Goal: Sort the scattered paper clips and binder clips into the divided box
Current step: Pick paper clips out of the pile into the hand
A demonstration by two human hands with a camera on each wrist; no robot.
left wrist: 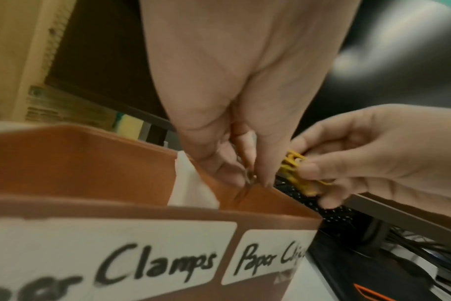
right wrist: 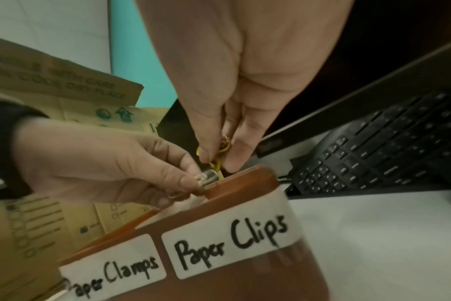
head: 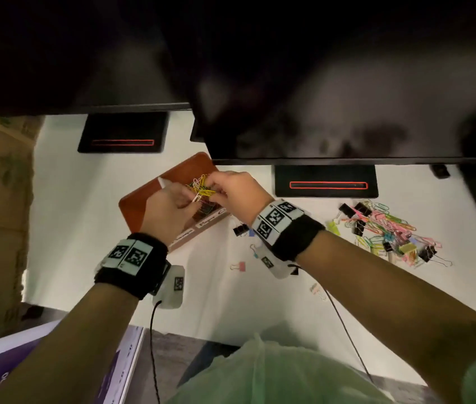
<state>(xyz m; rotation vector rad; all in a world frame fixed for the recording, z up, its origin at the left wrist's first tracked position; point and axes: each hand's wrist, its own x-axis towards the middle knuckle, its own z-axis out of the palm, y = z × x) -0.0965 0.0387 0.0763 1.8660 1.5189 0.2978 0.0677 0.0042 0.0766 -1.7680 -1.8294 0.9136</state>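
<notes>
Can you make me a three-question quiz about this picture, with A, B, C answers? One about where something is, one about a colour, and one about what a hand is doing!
1. Where is the big pile of loose clips?
A. On the table beside the right arm
B. Inside the box
C. On the keyboard

2. What colour are the paper clips in the right hand?
A. Blue
B. Yellow
C. Red

3. What is the left hand doing?
A. Lying flat
B. Pointing
C. Pinching a pale clip

Answers: 1 A, the pile lies on the white table. 2 B, both wrist views show yellow. 3 C, its fingers nip the clip over the brown box.
</notes>
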